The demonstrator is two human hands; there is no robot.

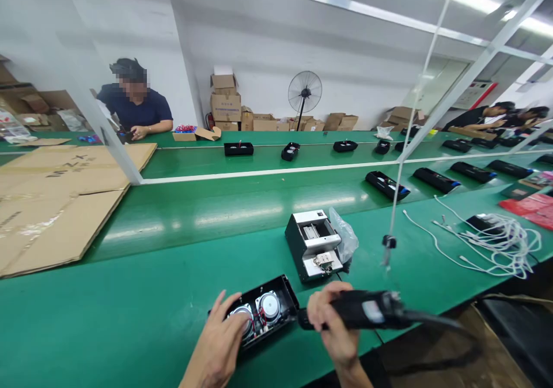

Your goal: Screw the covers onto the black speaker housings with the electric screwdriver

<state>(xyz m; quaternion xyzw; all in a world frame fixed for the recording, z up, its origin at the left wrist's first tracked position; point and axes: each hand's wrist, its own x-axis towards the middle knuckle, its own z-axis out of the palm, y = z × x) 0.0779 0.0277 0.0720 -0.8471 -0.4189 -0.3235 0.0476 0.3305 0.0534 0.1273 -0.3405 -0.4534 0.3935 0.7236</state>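
A black housing [286, 297] is positioned near the front edge of the bench [129, 319], open side up, with two round speakers [270, 307] seated inside. The left end of the housing is covered by the left hand [218, 342], its fingers spread. A black corded tool [360, 309] is gripped in the right hand [340, 336], fingers wrapped around it, beside the housing's right end. A black-and-silver machine [298, 247] is located behind, farther from the front edge. White cables [507, 241] are heaped toward the bench's right end.
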